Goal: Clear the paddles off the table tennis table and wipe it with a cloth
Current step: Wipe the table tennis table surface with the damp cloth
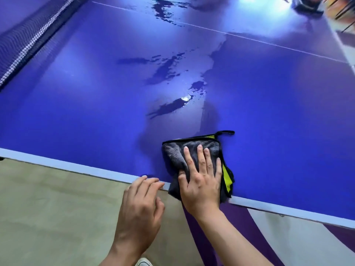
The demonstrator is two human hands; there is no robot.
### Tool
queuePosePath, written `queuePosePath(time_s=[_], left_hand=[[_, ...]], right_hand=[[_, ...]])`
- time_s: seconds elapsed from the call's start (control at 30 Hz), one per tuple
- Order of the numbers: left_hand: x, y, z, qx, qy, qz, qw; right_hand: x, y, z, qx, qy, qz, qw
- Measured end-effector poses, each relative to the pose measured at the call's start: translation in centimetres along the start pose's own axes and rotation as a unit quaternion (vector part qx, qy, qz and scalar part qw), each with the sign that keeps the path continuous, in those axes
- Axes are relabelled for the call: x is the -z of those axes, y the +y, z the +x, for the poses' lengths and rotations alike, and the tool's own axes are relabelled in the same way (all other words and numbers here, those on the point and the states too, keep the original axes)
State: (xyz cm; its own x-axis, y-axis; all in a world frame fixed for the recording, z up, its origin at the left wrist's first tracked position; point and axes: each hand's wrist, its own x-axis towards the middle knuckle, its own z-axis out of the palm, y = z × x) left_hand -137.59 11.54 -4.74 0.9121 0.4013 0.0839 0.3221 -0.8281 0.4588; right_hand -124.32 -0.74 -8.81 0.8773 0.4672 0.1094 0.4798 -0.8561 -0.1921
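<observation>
A grey cloth (176, 152) with black trim and a yellow-green underside lies on the blue table tennis table (76, 104), at its near white edge. My right hand (201, 177) presses flat on the cloth with straight fingers. My left hand (141, 204) rests its fingertips on the table's white edge just left of the cloth, fingers loosely bent. Wet streaks (167, 70) and dark patches run across the middle of the table. No paddle is in view.
The net (26, 41) crosses the far left corner of the view. A blurred dark object (307, 6) sits at the table's far right end. Beige floor (48, 208) lies below the near edge, with a shoe tip (144, 263) showing.
</observation>
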Motion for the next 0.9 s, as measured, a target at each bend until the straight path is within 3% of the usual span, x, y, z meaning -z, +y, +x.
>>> queuePosePath(time_s=[0.5,0.9], left_hand=[[2.3,-4.5,14.7,0.017,-0.025,0.031,0.999],[0.3,-10.6,37.2,0.037,0.012,0.105,0.994]], right_hand=[[-1.6,1.1,20.8,-0.109,-0.033,0.006,0.993],[-4.0,7.0,48.9,-0.139,-0.024,0.009,0.99]])
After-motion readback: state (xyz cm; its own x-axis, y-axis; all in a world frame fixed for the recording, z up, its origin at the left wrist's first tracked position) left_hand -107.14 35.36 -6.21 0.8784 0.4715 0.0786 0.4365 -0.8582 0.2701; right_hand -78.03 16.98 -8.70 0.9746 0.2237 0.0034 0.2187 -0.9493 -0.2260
